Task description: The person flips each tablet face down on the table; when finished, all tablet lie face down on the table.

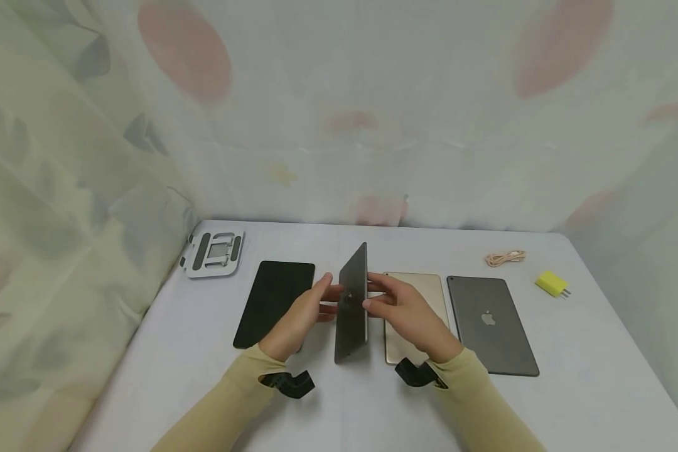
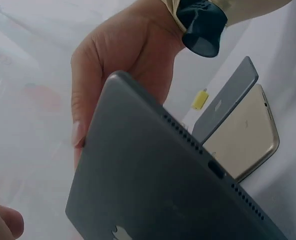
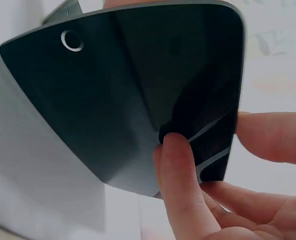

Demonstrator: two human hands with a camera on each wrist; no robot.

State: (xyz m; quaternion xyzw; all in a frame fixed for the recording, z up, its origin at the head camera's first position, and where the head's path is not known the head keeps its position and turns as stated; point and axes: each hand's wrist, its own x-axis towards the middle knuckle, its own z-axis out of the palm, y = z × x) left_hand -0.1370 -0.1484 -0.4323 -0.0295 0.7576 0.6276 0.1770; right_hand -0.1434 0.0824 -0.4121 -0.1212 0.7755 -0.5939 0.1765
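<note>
A dark grey tablet (image 1: pixel 352 307) is held on edge above the white table, its back with the apple logo (image 2: pixel 121 233) facing left. My right hand (image 1: pixel 415 317) pinches its right side; in the right wrist view a finger (image 3: pixel 180 172) lies against the glossy screen (image 3: pixel 97 100) and the thumb (image 3: pixel 275 136) is at the edge. My left hand (image 1: pixel 296 318) is beside the back, thumb raised and fingers loosely extended; whether they touch it is unclear. In the left wrist view only a fingertip (image 2: pixel 8 222) of it shows, apart from the tablet.
Left of the held tablet lies a black tablet (image 1: pixel 274 301), with a silver folding stand (image 1: pixel 213 253) at the back left. A gold tablet (image 1: pixel 424 289) and a grey one (image 1: pixel 494 333) lie on the right. Beyond are a coiled cable (image 1: pixel 505 258) and a yellow plug adapter (image 1: pixel 550 283).
</note>
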